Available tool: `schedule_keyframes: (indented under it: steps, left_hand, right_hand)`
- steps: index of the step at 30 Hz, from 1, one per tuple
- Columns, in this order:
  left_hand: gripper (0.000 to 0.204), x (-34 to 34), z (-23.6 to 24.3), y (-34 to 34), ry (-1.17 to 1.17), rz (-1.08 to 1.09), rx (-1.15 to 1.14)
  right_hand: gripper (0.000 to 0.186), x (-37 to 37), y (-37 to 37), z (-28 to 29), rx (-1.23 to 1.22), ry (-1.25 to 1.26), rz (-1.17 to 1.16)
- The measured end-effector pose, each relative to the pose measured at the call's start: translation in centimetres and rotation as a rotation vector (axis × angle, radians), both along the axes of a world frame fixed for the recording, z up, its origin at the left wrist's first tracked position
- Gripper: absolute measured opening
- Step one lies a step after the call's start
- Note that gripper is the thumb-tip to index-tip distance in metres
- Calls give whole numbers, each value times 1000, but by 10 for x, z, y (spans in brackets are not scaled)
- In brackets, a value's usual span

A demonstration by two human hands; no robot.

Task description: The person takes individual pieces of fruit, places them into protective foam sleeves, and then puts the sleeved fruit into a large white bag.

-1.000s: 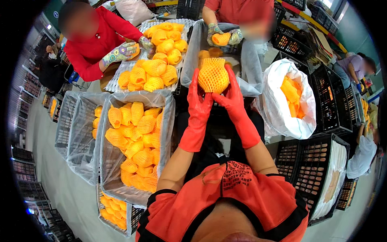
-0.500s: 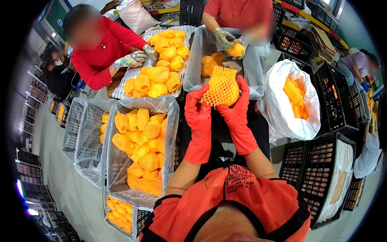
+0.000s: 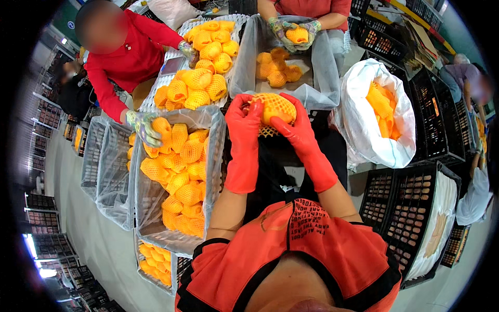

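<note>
Between my two hands, over the near edge of the far lined crate, is a rounded fruit in a yellow foam net [image 3: 275,107]. My left hand [image 3: 243,140], in a red rubber glove, grips its left side with the thumb up against the net. My right hand [image 3: 304,136], gloved alike, holds it from the right and below. Loose netting hangs under the fruit, and part of a smooth orange surface shows near my right thumb. In the lined crate [image 3: 327,78] beyond my hands lie several netted fruits [image 3: 277,67].
At my left, a lined crate [image 3: 212,140] holds many netted fruits, with a co-worker's gloved hand [image 3: 143,127] on them. More cover a white padded surface [image 3: 165,86] behind it. Another co-worker's hands [image 3: 296,36] hold one. A white sack [image 3: 358,119] of yellow nets and black crates [image 3: 405,213] stand right.
My hands have turned the netted fruit over and lowered it slightly, and its net looks less stretched. The left co-worker's hand has reached into the left crate. The far co-worker's hands have come together around a fruit.
</note>
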State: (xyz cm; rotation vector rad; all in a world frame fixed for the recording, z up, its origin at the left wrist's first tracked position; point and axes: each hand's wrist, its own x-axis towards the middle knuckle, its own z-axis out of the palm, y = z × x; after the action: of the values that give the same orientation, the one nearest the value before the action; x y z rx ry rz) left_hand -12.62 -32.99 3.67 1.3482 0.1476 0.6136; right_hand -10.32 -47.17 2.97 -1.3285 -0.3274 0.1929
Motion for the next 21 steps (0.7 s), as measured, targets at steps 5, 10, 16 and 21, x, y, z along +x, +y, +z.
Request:
schedule_keyframes:
  steps: [5, 10, 16, 21]
  left_hand:
    - [13, -3, 14, -10, 31, -94, 115]
    - [12, 1, 13, -21, 97, -222, 113]
    - [11, 15, 1, -17, 36, -246, -19]
    - [10, 25, -18, -2, 103, -183, -151]
  right_hand:
    - [85, 14, -13, -15, -148, 1, 43]
    - [87, 11, -21, -19, -48, 65, 78]
    - [82, 9, -30, -36, 508, 283, 240]
    - [97, 8, -39, -20, 1014, 610, 463]
